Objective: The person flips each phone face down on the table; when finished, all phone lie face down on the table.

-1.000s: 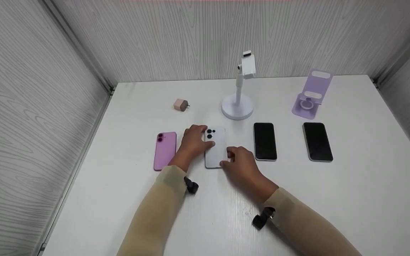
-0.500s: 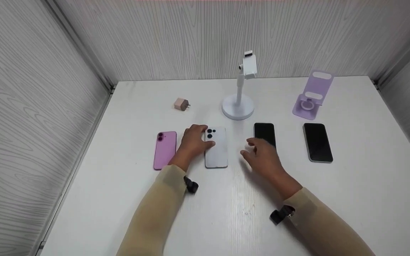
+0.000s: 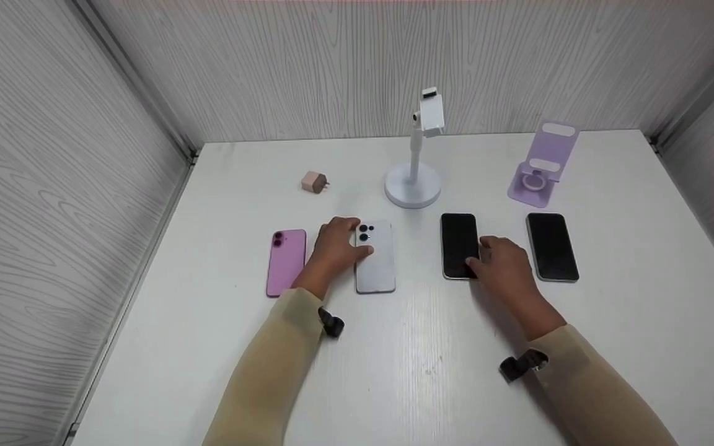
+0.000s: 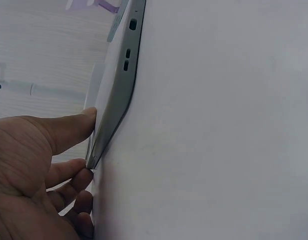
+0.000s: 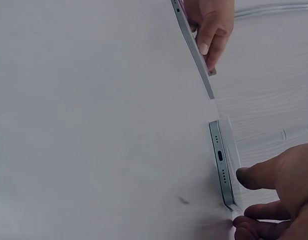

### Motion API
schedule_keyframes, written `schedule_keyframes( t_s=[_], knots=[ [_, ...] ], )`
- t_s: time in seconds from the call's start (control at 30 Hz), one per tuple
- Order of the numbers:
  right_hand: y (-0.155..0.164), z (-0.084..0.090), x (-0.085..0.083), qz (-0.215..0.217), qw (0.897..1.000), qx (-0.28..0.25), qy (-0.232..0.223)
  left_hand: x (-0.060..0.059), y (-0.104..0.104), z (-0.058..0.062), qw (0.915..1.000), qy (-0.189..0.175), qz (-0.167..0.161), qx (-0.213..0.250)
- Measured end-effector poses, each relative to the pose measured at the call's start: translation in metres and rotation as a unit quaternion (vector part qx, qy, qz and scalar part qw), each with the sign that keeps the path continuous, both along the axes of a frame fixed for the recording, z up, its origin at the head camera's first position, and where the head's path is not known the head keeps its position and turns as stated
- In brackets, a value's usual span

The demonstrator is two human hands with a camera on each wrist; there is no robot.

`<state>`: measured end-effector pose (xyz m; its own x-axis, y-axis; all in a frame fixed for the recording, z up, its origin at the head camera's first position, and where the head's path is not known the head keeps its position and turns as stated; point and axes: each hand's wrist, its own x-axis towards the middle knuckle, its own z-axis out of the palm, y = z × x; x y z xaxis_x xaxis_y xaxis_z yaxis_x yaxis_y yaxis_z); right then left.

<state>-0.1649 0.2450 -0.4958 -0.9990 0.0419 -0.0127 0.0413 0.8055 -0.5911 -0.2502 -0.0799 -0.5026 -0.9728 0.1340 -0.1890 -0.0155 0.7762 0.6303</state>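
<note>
White table (image 3: 394, 384), hands on two phones

White phone (image 3: 377, 260) face-down, flat; black phone (image 3: 458, 243) face-up, flat.

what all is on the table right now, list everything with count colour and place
pink phone: 1, pink, face down, far left of the row
white phone: 1, white, face down, second from left
black phone: 1, dark screen up, third in the row
second black phone: 1, dark screen up, far right
charger plug: 1, beige, behind the pink phone
tall stand: 1, white, round base, back centre
folding stand: 1, lilac, back right
table: 1, white
left hand: 1, fingers on the white phone's left edge
right hand: 1, at the black phone's right edge
</note>
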Motion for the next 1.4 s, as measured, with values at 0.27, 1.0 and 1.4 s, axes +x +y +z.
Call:
schedule_keyframes(
  t_s=[0.27, 1.0, 1.4],
  knots=[
    [0.001, -0.002, 0.002, 0.007, 1.000, -0.010, 0.005, 0.002, 0.001, -0.001, 1.0000, -0.004, 0.007, 0.001],
    [0.003, -0.009, 0.003, 0.004, 1.000, -0.030, 0.008, 0.031, 0.077, 0.024, 0.9833, 0.085, -0.149, -0.061],
    [0.003, -0.009, 0.001, -0.002, 0.999, -0.050, 0.016, 0.036, 0.115, 0.010, 0.9576, 0.138, -0.227, -0.110]
  ],
)
